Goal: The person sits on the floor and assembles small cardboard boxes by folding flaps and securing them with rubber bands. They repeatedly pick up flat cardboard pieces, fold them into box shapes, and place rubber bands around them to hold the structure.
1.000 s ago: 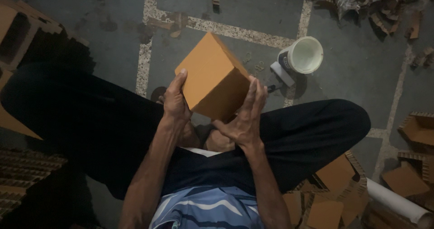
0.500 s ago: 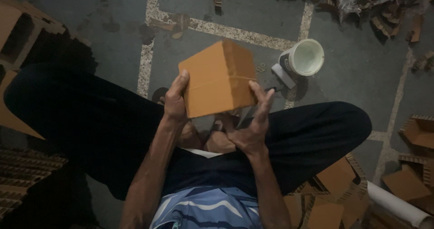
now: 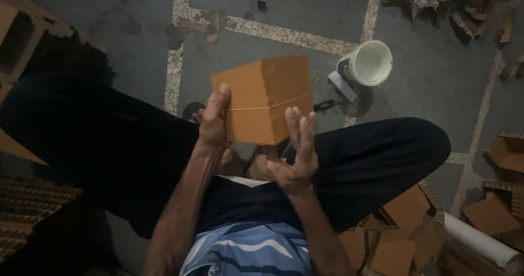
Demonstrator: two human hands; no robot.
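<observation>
Right hand (image 3: 295, 156) is raised palm-up, fingers spread, tips just touching the box (image 3: 262, 99); left hand (image 3: 214, 120) clasps its left side, thumb on the front; box sits above the lap, turned since earlier; white cup (image 3: 372, 63) lies beyond, right.

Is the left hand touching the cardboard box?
Touching. The head view shows the left hand gripping the left side of the cardboard box, thumb pressed flat on its front face with no gap.

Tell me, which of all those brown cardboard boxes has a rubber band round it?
The cardboard box held up between the left hand and right hand. A thin pale band crosses its faces; the cardboard pieces on the floor show none.
</observation>
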